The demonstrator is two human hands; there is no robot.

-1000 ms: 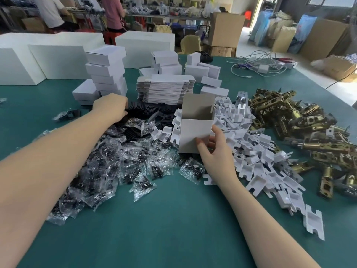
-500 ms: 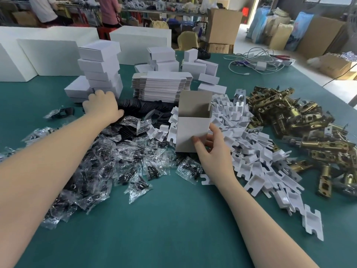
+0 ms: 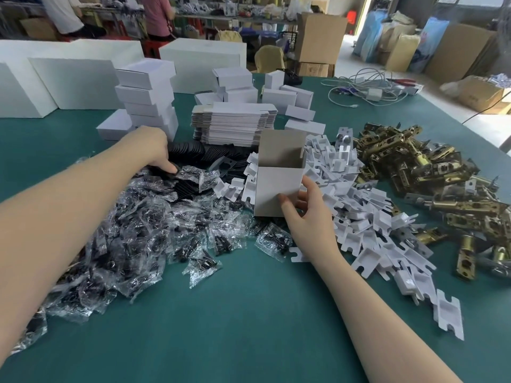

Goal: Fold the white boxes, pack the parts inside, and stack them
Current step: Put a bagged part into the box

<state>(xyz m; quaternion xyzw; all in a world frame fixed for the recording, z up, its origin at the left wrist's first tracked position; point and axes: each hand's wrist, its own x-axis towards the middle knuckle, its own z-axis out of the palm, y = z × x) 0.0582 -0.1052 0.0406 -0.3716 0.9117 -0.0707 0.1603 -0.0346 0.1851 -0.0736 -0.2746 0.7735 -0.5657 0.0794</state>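
A folded white box (image 3: 276,186) stands upright with its top flap open in the middle of the green table (image 3: 235,327). My right hand (image 3: 307,217) grips its lower right corner, thumb on the front face. My left hand (image 3: 154,150) reaches into the pile of black plates (image 3: 215,156), its fingertips curled on one of them. Clear bags of black screws (image 3: 132,239) lie in front of that pile. White card inserts (image 3: 367,217) spread to the right of the box, with brass latches (image 3: 431,178) beyond them. A stack of closed white boxes (image 3: 148,98) rises at the back left.
Flat box blanks (image 3: 235,125) are stacked behind the open box. Loose closed boxes (image 3: 287,96) and large white cartons (image 3: 69,81) stand further back. White cables (image 3: 365,87) lie at the far right. People stand at another bench in the background.
My left hand has dropped from in front of the box stack down onto the black plates, fingers now curling on one. My right hand holds the box almost where it was.
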